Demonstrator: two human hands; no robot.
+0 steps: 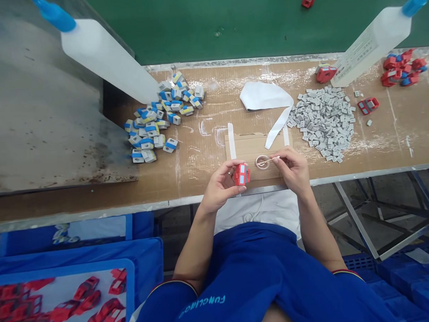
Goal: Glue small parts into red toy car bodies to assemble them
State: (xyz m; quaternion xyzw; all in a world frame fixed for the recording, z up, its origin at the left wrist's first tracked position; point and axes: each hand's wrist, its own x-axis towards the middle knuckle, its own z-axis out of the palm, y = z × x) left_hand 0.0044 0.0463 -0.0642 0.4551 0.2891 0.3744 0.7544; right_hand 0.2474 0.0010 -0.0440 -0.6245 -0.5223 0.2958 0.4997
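Observation:
My left hand (220,185) is closed around a small red toy car body (241,174) with pale blue windows, held just above the table's front edge. My right hand (292,167) pinches a thin white stick (269,160), whose tip rests in a small round glue dish (262,161) on a cardboard pad (251,150). The two hands are close together, the dish between them.
A heap of blue-and-white blocks (160,118) lies at left, a heap of small grey pieces (324,122) at right. Two white squeeze bottles (105,59) (372,45) lean in. Red toy parts (403,70) sit far right. A blue tray of red shells (64,302) is below left.

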